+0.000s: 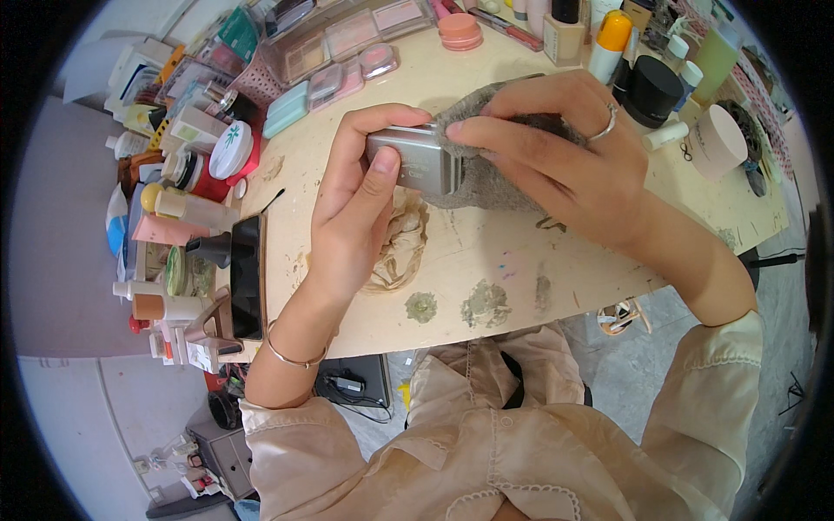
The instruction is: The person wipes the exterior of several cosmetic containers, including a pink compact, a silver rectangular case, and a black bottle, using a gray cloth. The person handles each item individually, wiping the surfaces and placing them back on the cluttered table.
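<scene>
My left hand (355, 202) grips a small silver metal case (417, 163) by its left end, thumb on its front face and fingers behind. The face of the case bears writing. A grey-brown cloth (482, 185) bunches around the case's right end, and my right hand (573, 150) pinches it there with thumb and fingertips. Both are held above the pale tabletop (365, 325). Part of the case is hidden by the cloth and my fingers. Beneath my left hand lies a crumpled beige sheer fabric (404, 247).
Along the left stand many cosmetics, a dark-screened phone (246, 277) and a white round jar (231, 150). Makeup palettes (352, 32) and a coral jar (459, 32) line the back. Bottles, a black jar (651, 91) and a pale cup (717, 143) crowd the right.
</scene>
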`<action>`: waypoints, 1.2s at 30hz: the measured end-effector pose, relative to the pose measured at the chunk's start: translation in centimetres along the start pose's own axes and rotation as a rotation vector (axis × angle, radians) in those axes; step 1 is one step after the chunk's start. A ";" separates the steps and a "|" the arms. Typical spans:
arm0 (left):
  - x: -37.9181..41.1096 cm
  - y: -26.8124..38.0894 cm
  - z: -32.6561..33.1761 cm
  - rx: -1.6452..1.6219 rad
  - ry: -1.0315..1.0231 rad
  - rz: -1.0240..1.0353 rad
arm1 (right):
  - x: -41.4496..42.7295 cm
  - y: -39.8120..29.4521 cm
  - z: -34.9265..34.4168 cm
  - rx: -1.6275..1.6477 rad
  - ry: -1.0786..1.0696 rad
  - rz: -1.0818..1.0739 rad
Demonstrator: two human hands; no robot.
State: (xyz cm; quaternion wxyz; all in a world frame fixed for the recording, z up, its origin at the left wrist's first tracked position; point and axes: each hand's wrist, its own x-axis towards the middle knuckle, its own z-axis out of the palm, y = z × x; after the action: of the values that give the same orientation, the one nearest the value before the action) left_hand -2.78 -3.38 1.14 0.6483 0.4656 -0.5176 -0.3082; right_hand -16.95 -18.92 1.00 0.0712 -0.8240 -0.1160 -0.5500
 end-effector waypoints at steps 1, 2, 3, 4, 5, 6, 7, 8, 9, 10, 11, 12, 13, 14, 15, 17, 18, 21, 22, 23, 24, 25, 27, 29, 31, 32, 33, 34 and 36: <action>-0.1 0.1 0.0 0.019 0.015 0.010 | 0.1 -0.2 0.0 0.000 -0.014 -0.007; -0.2 0.3 0.2 0.039 0.031 0.021 | 0.2 -0.4 -0.1 0.001 -0.029 -0.013; -0.2 0.2 0.3 0.051 0.038 0.032 | 0.2 -0.4 -0.3 -0.009 -0.047 -0.017; -0.1 0.0 0.3 0.015 0.044 0.041 | 0.1 -0.3 -0.4 -0.003 -0.062 -0.046; 0.0 -0.2 0.3 -0.021 0.050 0.051 | 0.0 -0.1 -0.4 0.003 -0.077 -0.076; 0.0 -0.2 0.3 -0.050 0.061 0.059 | -0.1 0.0 -0.3 0.016 -0.088 -0.107; 0.0 0.0 0.3 -0.074 0.063 0.060 | -0.2 0.0 0.0 0.013 -0.072 -0.133; 0.1 0.3 0.3 -0.097 0.065 0.062 | -0.4 0.0 0.4 0.010 -0.057 -0.159; 0.1 0.6 0.3 -0.122 0.067 0.063 | -0.5 -0.1 0.6 0.008 -0.042 -0.185; 0.1 0.8 0.2 -0.164 0.064 0.023 | -0.5 -0.1 0.6 0.013 -0.041 -0.190; 0.0 1.0 0.2 -0.207 0.060 -0.017 | -0.5 0.0 0.5 0.018 -0.040 -0.194; 0.0 1.1 0.1 -0.252 0.055 -0.057 | -0.5 0.0 0.4 0.020 -0.041 -0.199; 0.0 0.9 0.2 -0.270 0.029 -0.076 | -0.4 0.0 0.4 0.040 -0.040 -0.179; 0.0 0.6 0.3 -0.289 0.004 -0.094 | -0.4 -0.1 0.3 0.060 -0.039 -0.159; -0.1 0.5 0.4 -0.302 -0.018 -0.113 | -0.4 -0.2 0.3 0.085 -0.034 -0.140; -0.4 0.4 -0.3 -0.361 -0.059 -0.196 | -0.1 -0.5 -0.1 0.089 -0.054 -0.086; -0.4 0.4 -0.5 -0.395 -0.086 -0.237 | 0.0 -0.6 -0.3 0.084 -0.067 -0.057; -0.3 0.7 0.2 -0.383 -0.088 -0.264 | 0.0 -0.2 -0.1 0.086 -0.032 -0.025; -0.3 0.8 0.4 -0.384 -0.070 -0.272 | -0.1 -0.2 -0.1 0.103 -0.030 0.003; -0.4 0.8 0.7 -0.385 -0.053 -0.279 | -0.1 -0.1 -0.1 0.119 -0.028 0.031; -0.4 0.9 0.9 -0.386 -0.036 -0.286 | 0.0 -0.1 -0.1 0.135 -0.026 0.058; -0.5 1.0 0.9 -0.396 -0.038 -0.298 | 0.0 -0.1 -0.1 0.137 -0.023 0.050; -0.5 1.1 0.7 -0.419 -0.045 -0.322 | -0.1 0.0 0.0 0.137 -0.019 0.033; -0.4 0.9 0.4 -0.520 -0.062 -0.346 | -0.4 -0.1 0.2 0.131 0.007 0.017; -0.6 0.8 0.2 -0.597 -0.048 -0.359 | -0.4 -0.5 0.4 0.153 -0.002 -0.012; -0.7 0.8 0.3 -0.626 -0.032 -0.359 | -0.3 -0.8 0.2 0.172 -0.025 -0.031; -0.6 0.7 0.3 -0.659 -0.022 -0.361 | -0.3 -0.9 0.0 0.184 -0.051 -0.048; -0.5 0.6 0.3 -0.679 -0.031 -0.367 | -0.3 -0.9 0.0 0.180 -0.044 -0.058; -0.4 0.4 0.2 -0.717 -0.046 -0.377 | -0.3 -0.8 0.1 0.178 -0.028 -0.079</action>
State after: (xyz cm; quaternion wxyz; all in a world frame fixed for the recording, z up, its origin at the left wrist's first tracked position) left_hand -3.15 -2.96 1.41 0.6900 0.2900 -0.2972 -0.5929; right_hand -17.22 -18.16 0.64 0.1205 -0.8169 -0.1978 -0.5282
